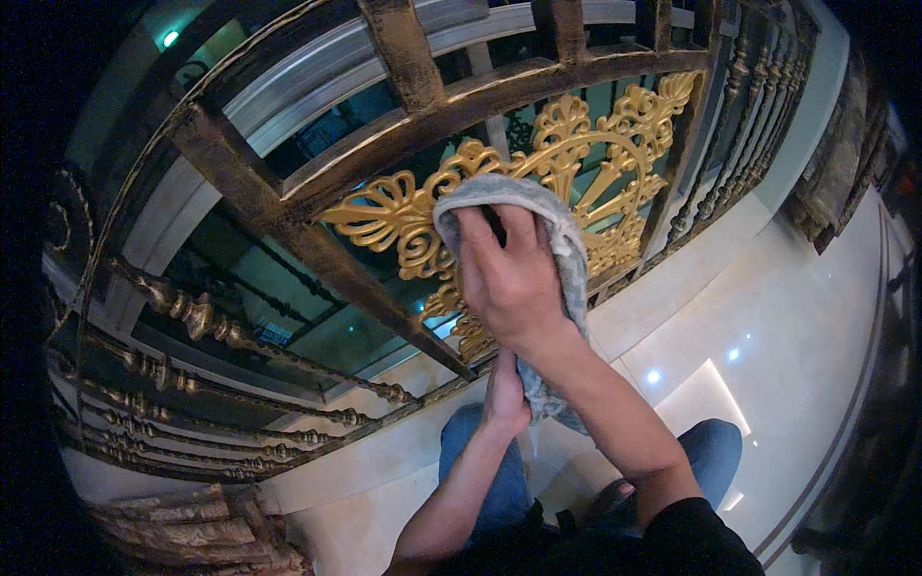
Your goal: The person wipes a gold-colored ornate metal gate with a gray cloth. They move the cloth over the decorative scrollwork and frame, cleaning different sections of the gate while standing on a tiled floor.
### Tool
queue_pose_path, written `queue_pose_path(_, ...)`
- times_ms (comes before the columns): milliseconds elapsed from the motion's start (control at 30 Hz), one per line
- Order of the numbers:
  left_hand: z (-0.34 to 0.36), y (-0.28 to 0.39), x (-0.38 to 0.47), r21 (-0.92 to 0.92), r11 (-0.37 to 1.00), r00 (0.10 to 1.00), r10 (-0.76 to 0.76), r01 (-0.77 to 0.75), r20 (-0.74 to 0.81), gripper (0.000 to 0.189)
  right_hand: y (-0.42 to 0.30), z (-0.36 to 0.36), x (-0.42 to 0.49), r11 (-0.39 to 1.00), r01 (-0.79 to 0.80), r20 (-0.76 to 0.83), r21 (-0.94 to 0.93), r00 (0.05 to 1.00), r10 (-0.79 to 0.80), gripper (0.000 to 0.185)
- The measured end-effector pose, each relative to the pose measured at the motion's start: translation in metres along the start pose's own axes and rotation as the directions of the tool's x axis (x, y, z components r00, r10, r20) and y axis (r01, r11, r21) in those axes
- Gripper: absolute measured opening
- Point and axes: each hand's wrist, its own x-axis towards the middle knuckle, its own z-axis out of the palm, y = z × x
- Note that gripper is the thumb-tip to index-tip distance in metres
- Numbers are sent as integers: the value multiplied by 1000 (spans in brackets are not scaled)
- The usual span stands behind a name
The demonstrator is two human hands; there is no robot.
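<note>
A grey and white cloth (569, 259) is bunched in my right hand (508, 277), its folded top lying against the gold ornamental scrollwork (569, 155) of a metal railing. Below it, my left hand (506, 396) is close to the lower, hanging part of the same cloth; its fingers are partly hidden, so its grip is not clear. The scrollwork sits in a dark bronze-coloured metal frame (346, 155). Part of the gold pattern is covered by the cloth and my right hand.
Twisted metal balusters (209, 317) run along the left, and more balusters (735, 108) stand at the right. Glass panes lie behind the railing. A glossy tiled floor (691, 338) spreads below. Brown draped material (180, 525) is at lower left, with similar material (835, 165) at right.
</note>
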Motion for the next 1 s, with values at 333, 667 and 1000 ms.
queue_pose_path(333, -33, -14, 1, 49, 995, 996, -92, 91, 18, 50, -26, 22, 15, 957, -72, -234, 282, 962, 141, 43)
queue_pose_path(667, 19, -19, 11, -18, 1000, 999, 4, -3, 49, 60, 20, -12, 15, 984, 172, -19, -46, 985, -173, 53)
queue_pose_path(1000, 56, -6, 6, -6, 999, 971, 54, -54, 232, 65, 27, -40, 50, 913, 389, 129, -128, 919, -373, 55)
